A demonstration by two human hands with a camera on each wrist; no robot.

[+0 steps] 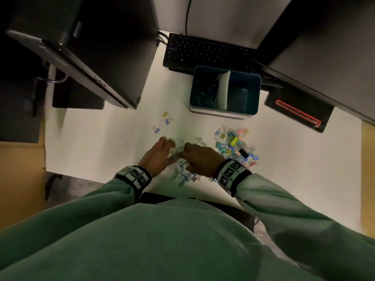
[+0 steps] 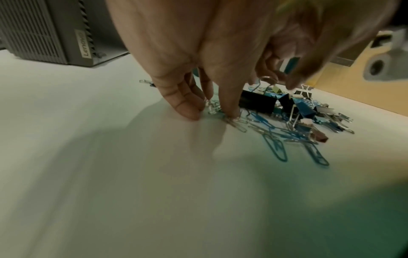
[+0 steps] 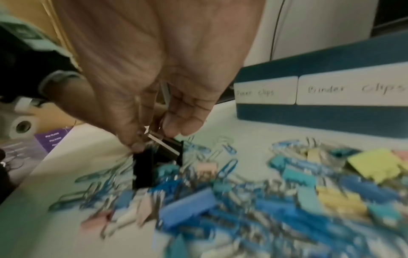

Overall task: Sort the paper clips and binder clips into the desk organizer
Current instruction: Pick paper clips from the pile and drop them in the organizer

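A blue desk organizer (image 1: 252, 94) stands at the back of the white desk, with labels reading "Paper clips" (image 3: 264, 92) and "Binder Clips" (image 3: 353, 90). Its left compartment holds paper clips (image 1: 205, 96). A mixed pile of coloured binder clips and paper clips (image 1: 235, 147) lies to the right of my hands. My left hand (image 2: 209, 110) has its fingertips down on the desk and pinches a small cluster of silvery paper clips (image 2: 212, 105). My right hand (image 3: 154, 136) pinches the wire handle of a black binder clip (image 3: 143, 167) just above the loose blue paper clips (image 1: 183, 175).
Three small binder clips (image 1: 167, 118) lie apart, left of the organizer. A black keyboard (image 1: 203, 51) sits behind it. Monitors (image 1: 91, 67) overhang both sides, and a stand with a red line (image 1: 298, 112) is at the right. A grey computer tower (image 2: 44, 31) stands at the left.
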